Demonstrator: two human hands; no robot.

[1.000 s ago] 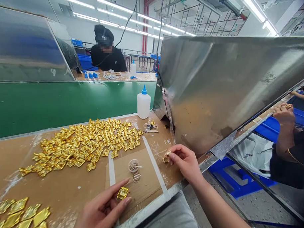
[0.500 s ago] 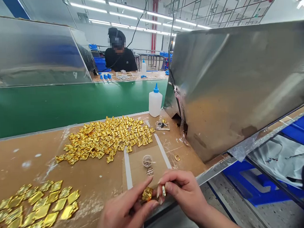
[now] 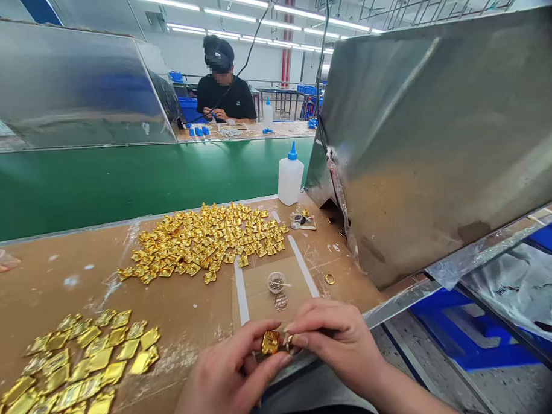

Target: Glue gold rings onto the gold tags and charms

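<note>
Between the thumb and fingers of my left hand (image 3: pixel 236 374) is a small square gold piece (image 3: pixel 270 342) with a raised, shiny face. My right hand (image 3: pixel 339 337) pinches a little gold ring (image 3: pixel 288 342) right beside that piece; whether the two touch I cannot tell. Just beyond my fingers, a small round clear cup (image 3: pixel 275 282) with a thin stick across it stands on a taped cardboard sheet (image 3: pixel 256 298). A heap of gold pieces (image 3: pixel 205 242) lies past the sheet, and flat gold pieces (image 3: pixel 100 360) are spread at the left.
A white bottle with a blue tip (image 3: pixel 290 177) stands at the table's back edge. Another gold ring (image 3: pixel 330 279) lies right of the sheet. A large metal panel (image 3: pixel 437 147) leans on the right. Across a green belt (image 3: pixel 121 182), a person (image 3: pixel 227 94) sits working.
The camera view has shifted slightly. The square piece in my left hand has turned its face more into view, and the ring in my right hand sits closer to it.
</note>
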